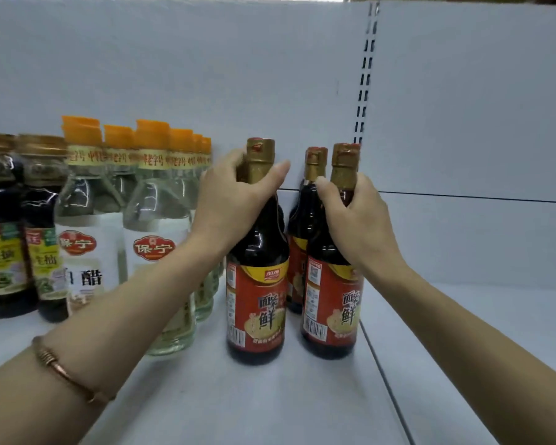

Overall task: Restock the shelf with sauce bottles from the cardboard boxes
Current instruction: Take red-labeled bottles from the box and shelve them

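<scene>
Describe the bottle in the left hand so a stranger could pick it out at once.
On the white shelf, right of the clear orange-capped vinegar bottles, stand three dark red-labelled bottles. It is the leftmost bottle, its neck gripped by the left hand, its label facing front.

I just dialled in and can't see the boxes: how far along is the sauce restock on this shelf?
Done: one red-label sauce bottle already stands at the back. In hand: the left hand grips the neck of the front left bottle and the right hand grips the front right bottle, both resting upright on the shelf. Left: bare shelf remains to the right; the boxes are out of view, so remaining stock is unknown.
</scene>
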`<state>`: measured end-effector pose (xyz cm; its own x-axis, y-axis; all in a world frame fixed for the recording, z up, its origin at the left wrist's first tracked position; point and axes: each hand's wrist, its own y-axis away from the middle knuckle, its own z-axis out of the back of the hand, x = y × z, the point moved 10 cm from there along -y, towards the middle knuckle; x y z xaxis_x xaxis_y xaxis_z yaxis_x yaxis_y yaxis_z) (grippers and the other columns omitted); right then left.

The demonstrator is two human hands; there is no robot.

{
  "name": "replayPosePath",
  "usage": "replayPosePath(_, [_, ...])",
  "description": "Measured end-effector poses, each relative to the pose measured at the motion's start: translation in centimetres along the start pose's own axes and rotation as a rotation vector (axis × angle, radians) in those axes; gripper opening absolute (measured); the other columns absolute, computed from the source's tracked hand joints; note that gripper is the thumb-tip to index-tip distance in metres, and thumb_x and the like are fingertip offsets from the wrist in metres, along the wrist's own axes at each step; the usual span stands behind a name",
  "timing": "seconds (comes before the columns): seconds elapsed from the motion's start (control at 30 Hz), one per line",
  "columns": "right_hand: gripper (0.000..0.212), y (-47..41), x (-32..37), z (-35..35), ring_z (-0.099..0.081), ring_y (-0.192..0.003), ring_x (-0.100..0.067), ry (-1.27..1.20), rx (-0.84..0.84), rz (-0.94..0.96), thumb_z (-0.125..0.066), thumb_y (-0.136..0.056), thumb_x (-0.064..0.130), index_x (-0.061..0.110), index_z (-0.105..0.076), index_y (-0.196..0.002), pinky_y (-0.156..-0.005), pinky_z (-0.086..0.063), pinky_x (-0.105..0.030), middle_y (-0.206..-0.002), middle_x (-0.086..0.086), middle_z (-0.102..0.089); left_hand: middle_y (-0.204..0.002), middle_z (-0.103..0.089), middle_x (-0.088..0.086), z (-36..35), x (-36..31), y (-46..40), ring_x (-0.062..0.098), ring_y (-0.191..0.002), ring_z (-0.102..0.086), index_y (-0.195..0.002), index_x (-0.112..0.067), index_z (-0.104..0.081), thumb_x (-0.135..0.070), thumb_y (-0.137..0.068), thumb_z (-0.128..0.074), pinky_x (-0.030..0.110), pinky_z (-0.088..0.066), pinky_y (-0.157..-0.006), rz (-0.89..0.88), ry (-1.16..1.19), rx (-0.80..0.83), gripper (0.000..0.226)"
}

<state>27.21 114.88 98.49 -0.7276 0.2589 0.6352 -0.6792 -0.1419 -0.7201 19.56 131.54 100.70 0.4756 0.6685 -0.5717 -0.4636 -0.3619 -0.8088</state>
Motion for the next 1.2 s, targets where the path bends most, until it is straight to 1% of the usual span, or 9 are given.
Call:
replayPosePath(0.07, [0.033, 0.2, -0.1, 0.1, -0.058, -0.077, -0.009, 0.036, -0.020, -0.023, -0.050, -0.096, 0.047, 0.014, -0.052, -0.101, -0.070, -0.049, -0.033, -0.082, 0.008, -0.058, -0.080, -0.071, 0.002, 0.6, 1.0, 0.4, 0.017, -0.076, -0.068, -0.086, -0.016, -0.067, -0.047, -0.080, -0.072, 0.044, -0.056, -0.074, 0.034, 0.039, -0.026, 0.033])
replayPosePath(0.17, [0.039, 0.5, -0.1, 0.0, -0.060, -0.084, -0.013, 0.051, 0.000, -0.035, -0.047, -0.095, 0.053, 0.016, -0.050, -0.105, -0.078, -0.052, -0.040, -0.089, 0.004, -0.060, -0.083, -0.073, -0.002, 0.6, 1.6, 0.7, 0.013, -0.081, -0.070, -0.095, -0.016, -0.067, -0.050, -0.081, -0.070, 0.045, -0.057, -0.077, 0.044, 0.100, -0.017, 0.037])
replayPosePath(0.3, [0.035, 0.5, -0.7, -0.1, -0.062, -0.089, -0.022, -0.001, 0.107, -0.115, -0.043, -0.097, 0.049, 0.014, -0.047, -0.103, -0.083, -0.051, -0.048, -0.093, -0.004, -0.063, -0.085, -0.073, -0.004, -0.2, 1.8, 0.8, 0.004, -0.082, -0.068, -0.113, -0.011, -0.052, -0.045, -0.088, -0.062, 0.023, -0.054, -0.077, 0.074, 0.133, 0.011, 0.043])
replayPosePath(0.4, [0.032, 0.6, -0.4, -0.1, -0.062, -0.094, -0.028, -0.038, 0.126, -0.120, -0.043, -0.099, 0.041, 0.010, -0.047, -0.105, -0.081, -0.050, -0.045, -0.097, -0.010, -0.063, -0.098, -0.069, -0.002, -1.0, 1.8, 0.8, 0.010, -0.092, -0.065, -0.114, -0.018, -0.041, -0.045, -0.095, -0.049, 0.023, -0.050, -0.077, 0.057, 0.075, 0.041, 0.034])
replayPosePath(0.47, [0.033, 0.8, -0.2, -0.3, -0.062, -0.094, -0.028, -0.048, 0.103, -0.087, -0.043, -0.100, 0.043, 0.010, -0.046, -0.104, -0.078, -0.051, -0.042, -0.100, -0.013, -0.063, -0.107, -0.058, -0.004, -1.0, 1.8, 0.8, 0.010, -0.096, -0.056, -0.117, -0.017, -0.042, -0.046, -0.096, -0.046, 0.015, -0.044, -0.079, 0.043, 0.043, 0.009, 0.036])
replayPosePath(0.53, [0.034, 1.1, 0.0, -0.7, -0.061, -0.092, -0.025, -0.029, 0.083, -0.042, -0.043, -0.099, 0.046, 0.012, -0.046, -0.102, -0.077, -0.050, -0.038, -0.100, -0.012, -0.062, -0.107, -0.043, -0.005, -0.6, 1.8, 0.9, 0.007, -0.097, -0.045, -0.118, -0.015, -0.044, -0.045, -0.096, -0.047, 0.004, -0.034, -0.077, 0.028, 0.007, -0.047, 0.037])
replayPosePath(0.6, [0.034, 1.1, -0.1, -1.1, -0.060, -0.092, -0.023, -0.022, 0.059, -0.015, -0.046, -0.097, 0.050, 0.016, -0.047, -0.102, -0.079, -0.052, -0.039, -0.099, -0.008, -0.060, -0.105, -0.038, -0.006, -0.6, 1.9, 0.9, 0.006, -0.096, -0.041, -0.119, -0.013, -0.046, -0.044, -0.096, -0.048, 0.001, -0.032, -0.076, 0.020, -0.011, -0.068, 0.039])
replayPosePath(0.8, [0.034, 1.1, -0.8, -1.8, -0.057, -0.092, -0.020, -0.013, -0.057, 0.005, -0.050, -0.093, 0.055, 0.022, -0.046, -0.099, -0.083, -0.052, -0.048, -0.097, -0.001, -0.056, -0.105, -0.039, -0.003, -1.0, 2.3, 0.6, 0.008, -0.096, -0.043, -0.119, -0.007, -0.048, -0.041, -0.095, -0.053, 0.003, -0.034, -0.074, 0.009, -0.022, -0.105, 0.042])
replayPosePath(1.2, [0.031, 0.9, -1.0, -2.1, -0.054, -0.091, -0.020, 0.077, -0.109, 0.013, -0.047, -0.095, 0.054, 0.023, -0.041, -0.097, -0.081, -0.050, -0.045, -0.096, 0.001, -0.054, -0.107, -0.040, -0.002, -1.1, 2.5, 0.5, 0.008, -0.093, -0.041, -0.120, -0.006, -0.048, -0.040, -0.095, -0.054, 0.001, -0.032, -0.073, -0.009, -0.044, -0.118, 0.043])
